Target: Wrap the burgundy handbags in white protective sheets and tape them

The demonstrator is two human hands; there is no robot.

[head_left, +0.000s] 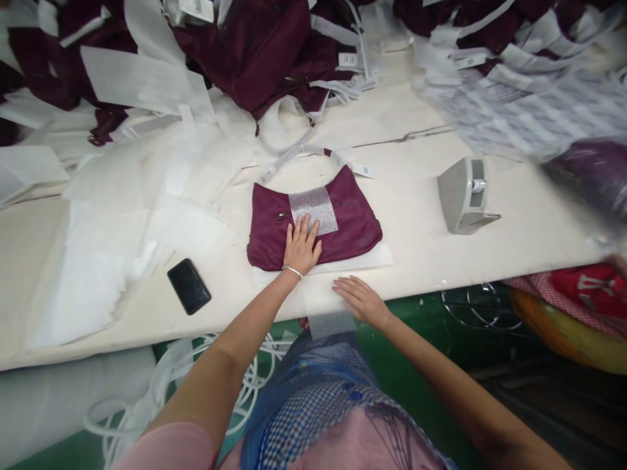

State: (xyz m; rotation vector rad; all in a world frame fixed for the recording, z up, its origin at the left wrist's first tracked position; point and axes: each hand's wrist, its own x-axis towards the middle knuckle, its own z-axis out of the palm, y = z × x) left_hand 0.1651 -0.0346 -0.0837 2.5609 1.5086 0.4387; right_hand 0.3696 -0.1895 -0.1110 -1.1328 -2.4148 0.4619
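Observation:
A maroon handbag [353, 219] lies flat on the table in front of me, its wrapped strap [294, 153] stretching away toward the back. Across the bag's middle sits a greyish translucent strip [313, 203]. My left hand [302, 247] presses flat on the bag and the strip's lower edge, fingers spread, with a bracelet at the wrist. White sheet material [362, 261] shows under the bag's near edge. Close to the table's front edge, my right hand [361, 300] rests with fingers stretched out, over a pale translucent sheet [330, 324] that hangs past the edge.
A grey tape dispenser [465, 196] stands to the right. On the left are a black phone [189, 286] and spread white sheets [98, 261]. More maroon bags [264, 52] lie at the back. White tubing [249, 385] coils below the table; a plastic-wrapped bundle [592, 176] lies far right.

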